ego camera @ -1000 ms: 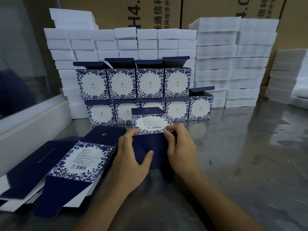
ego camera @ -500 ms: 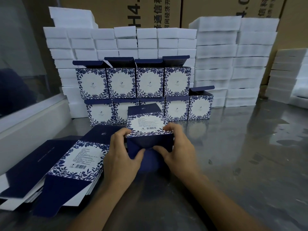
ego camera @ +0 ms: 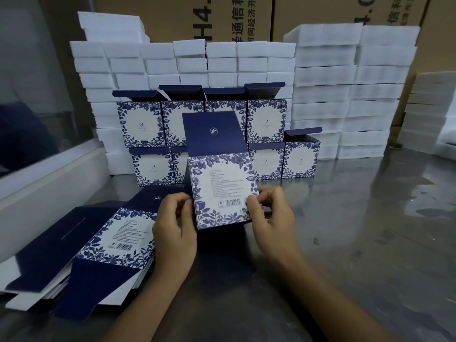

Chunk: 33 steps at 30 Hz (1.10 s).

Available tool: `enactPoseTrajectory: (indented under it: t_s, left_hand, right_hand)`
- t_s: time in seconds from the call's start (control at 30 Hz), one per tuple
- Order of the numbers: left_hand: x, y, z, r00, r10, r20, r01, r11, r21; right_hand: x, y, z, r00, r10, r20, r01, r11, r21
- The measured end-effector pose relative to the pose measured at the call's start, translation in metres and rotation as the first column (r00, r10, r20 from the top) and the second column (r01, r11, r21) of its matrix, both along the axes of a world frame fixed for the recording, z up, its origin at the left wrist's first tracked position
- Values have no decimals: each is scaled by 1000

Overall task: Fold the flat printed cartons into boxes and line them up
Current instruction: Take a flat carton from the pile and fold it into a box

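Now we see both hands on one blue-and-white floral printed carton (ego camera: pixel 223 191), opened into a box shape and held upright just above the grey reflective desk (ego camera: pixel 357 230), roughly centre frame. Left hand (ego camera: pixel 174 228) pinches the carton's left edge with thumb and curled fingers (ego camera: pixel 183 198); right hand (ego camera: pixel 270 213) pinches the right edge near the barcode, thumb on the front panel. Navy lid flap (ego camera: pixel 213 130) stands up open at 12 o'clock of the carton. Bottom end hidden from us, so we cannot tell whether it is closed.

At 8 o'clock lies the stack of flat unfolded cartons (ego camera: pixel 98 245), touching nothing in the hands. At 12 o'clock sit the finished boxes (ego camera: pixel 266 122), two tiers, lids up, backed by white foam blocks (ego camera: pixel 320 82). The lower tier ends with one box (ego camera: pixel 301 159) at 1 o'clock, bare desk just beside it on the right.

Step in hand, we judge: squaring up the box, folding nearly done. Next move likely calls for checking the bottom holds, then setting the box beside the end of the lower tier or on top of it, front face out, lid up to match the rest.
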State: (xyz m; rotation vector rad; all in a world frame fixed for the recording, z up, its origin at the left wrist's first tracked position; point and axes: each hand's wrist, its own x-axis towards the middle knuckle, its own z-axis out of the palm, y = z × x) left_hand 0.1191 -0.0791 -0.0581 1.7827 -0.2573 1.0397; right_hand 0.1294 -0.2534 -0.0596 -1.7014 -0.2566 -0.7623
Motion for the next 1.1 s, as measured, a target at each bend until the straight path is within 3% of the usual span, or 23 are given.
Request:
enactPoseTrajectory:
  t_s: [0.17, 0.23, 0.3, 0.43, 0.57, 0.63, 0.77, 0.87, 1.1]
  left_hand:
    - [5, 1, -1, 928, -200, -314, 116, 957, -266]
    - [4, 0, 0, 887, -235, -396, 128, 952, -279]
    - [3, -1, -2, 890, -210, -405, 135, 969, -205]
    - [-1, 0, 1, 903, -259, -342, 203, 960, -191]
    - [-5, 3, 8, 846, -445, -292, 395, 893, -216]
    - [-6, 5, 9, 835, -458, -306, 411, 888, -206]
    - [-4, 2, 5, 914, -247, -322, 259, 966, -8]
    - [-5, 1, 4, 980, -92, -179, 133, 964, 232]
    - [-5, 6, 7, 997, -34, -70, 62, 896, 439]
  right_hand:
    - [3, -6, -6, 991, 56, -121, -58, 998, -16]
    - [3, -7, -8, 974, 68, -217, -75, 997, -26]
    - [1, -6, -6, 959, 88, -269, -98, 995, -22]
    - [-1, -2, -1, 892, 392, -225, -353, 915, 193]
    - [1, -2, -2, 904, 361, -230, -304, 920, 248]
    - [3, -5, 0, 910, 335, -244, -263, 922, 283]
    - [5, -8, 0, 957, 155, -246, -102, 971, 218]
    - [8, -7, 1, 973, 13, -231, 44, 970, 239]
    - [7, -17, 9, 966, 90, -241, -2, 939, 344]
